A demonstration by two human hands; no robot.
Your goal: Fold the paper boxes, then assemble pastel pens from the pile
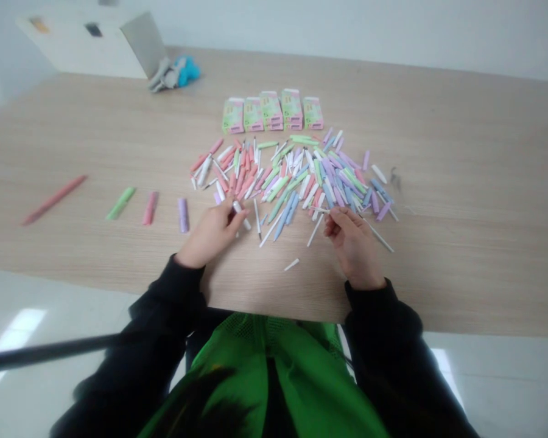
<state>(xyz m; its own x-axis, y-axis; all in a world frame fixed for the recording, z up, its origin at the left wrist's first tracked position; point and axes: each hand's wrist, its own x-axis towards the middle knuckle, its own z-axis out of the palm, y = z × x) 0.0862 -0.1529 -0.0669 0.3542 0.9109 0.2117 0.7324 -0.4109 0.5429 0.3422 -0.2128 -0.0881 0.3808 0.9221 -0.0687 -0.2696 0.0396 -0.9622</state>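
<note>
A heap of pen parts (283, 176) in pink, green, white, blue and purple is spread in front of me. At its near left edge my left hand (214, 231) is closed on a white pen barrel (241, 214) between thumb and fingers. My right hand (349, 240), at the near right edge, pinches a thin white pen refill (320, 210) that points left. Between the hands lie a small white tip piece (291, 264), a loose refill (257, 219) and blue barrels (285, 220).
Several small pink-and-green boxes (291, 108) stand behind the heap. To the left lie a pink pen (55, 199) and green (121, 203), pink (150, 208) and purple (183, 215) pieces. A grey and blue cloth-like bundle (176, 73) rests beside a white box (91, 45).
</note>
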